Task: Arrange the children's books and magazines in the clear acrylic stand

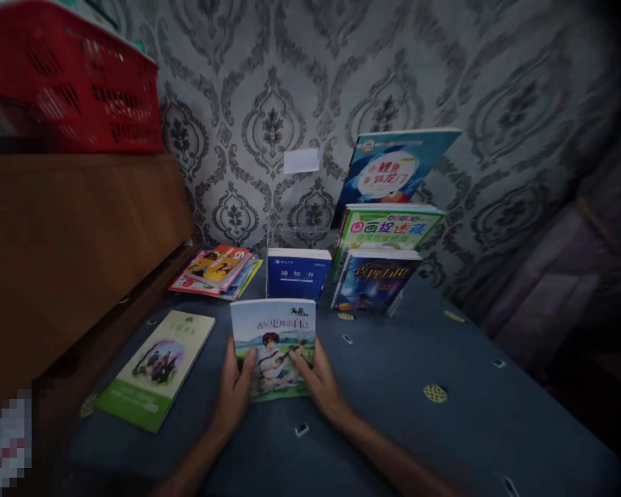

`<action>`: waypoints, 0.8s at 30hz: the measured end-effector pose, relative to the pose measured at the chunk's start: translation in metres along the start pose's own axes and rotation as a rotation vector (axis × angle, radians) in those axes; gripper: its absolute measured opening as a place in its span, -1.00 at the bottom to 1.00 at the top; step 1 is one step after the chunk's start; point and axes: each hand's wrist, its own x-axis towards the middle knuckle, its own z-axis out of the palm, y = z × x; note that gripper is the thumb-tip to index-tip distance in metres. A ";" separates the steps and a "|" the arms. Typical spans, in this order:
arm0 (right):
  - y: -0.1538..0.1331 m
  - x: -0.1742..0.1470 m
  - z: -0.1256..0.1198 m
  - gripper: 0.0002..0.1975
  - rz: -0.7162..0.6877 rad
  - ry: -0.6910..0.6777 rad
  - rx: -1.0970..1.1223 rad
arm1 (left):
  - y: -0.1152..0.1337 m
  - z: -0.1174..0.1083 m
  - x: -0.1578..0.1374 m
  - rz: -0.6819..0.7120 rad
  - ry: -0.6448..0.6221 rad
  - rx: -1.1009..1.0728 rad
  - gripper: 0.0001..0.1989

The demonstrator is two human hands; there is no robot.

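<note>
Between my two hands is a paperback book with a guitar player on its light blue and green cover. My left hand grips its left edge, thumb on the front. On the right edge my right hand holds it the same way, and the fingers behind the cover are hidden. Just beyond stands a blue book in a clear acrylic holder with a blank white label. A green and white book lies flat to the left of my left hand.
Several upright books stand at right: a dark blue one, a green one, a tall teal one. A pile of thin books lies back left. A red basket sits on a wooden cabinet. Patterned wall behind the dark tablecloth.
</note>
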 end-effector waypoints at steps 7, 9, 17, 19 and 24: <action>0.002 0.001 0.001 -0.42 0.038 0.013 0.007 | -0.002 -0.003 0.001 -0.021 -0.003 0.052 -0.27; 0.001 0.001 0.001 -0.39 0.055 0.019 0.023 | -0.003 -0.005 0.002 -0.042 0.004 0.057 -0.28; -0.011 0.000 -0.010 -0.36 0.367 -0.084 0.170 | -0.015 0.000 0.001 -0.321 -0.048 -0.229 -0.18; -0.008 -0.001 -0.016 -0.36 0.415 -0.089 0.164 | -0.019 0.002 0.001 -0.381 -0.104 -0.315 -0.13; 0.008 -0.004 -0.034 -0.32 0.449 -0.160 -0.033 | -0.029 -0.011 0.005 -0.252 -0.171 -0.039 -0.36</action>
